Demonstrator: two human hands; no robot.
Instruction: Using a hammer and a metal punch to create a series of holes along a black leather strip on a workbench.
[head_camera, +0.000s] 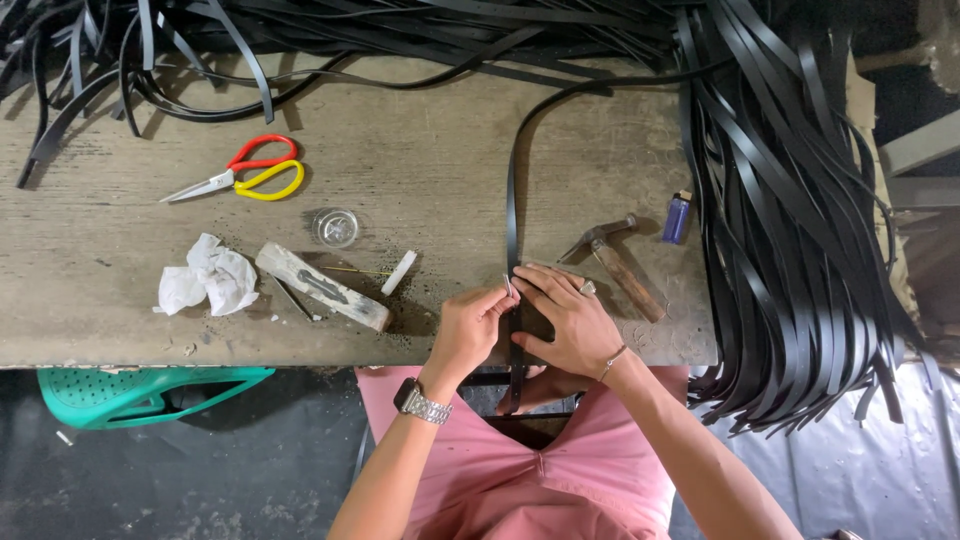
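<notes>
Black strap (513, 215), red-and-yellow scissors (250, 172), blue lighter (677, 217)

strap (513, 215): matt black leather-like | table (420, 170): rough worn wood | hammer (612, 262): metal, wood

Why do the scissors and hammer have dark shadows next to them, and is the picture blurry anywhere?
In the head view, light from one side makes the scissors and hammer cast short shadows on the table. The hands, left hand and right hand, look sharp; the black strap pile merges into dark.
</notes>
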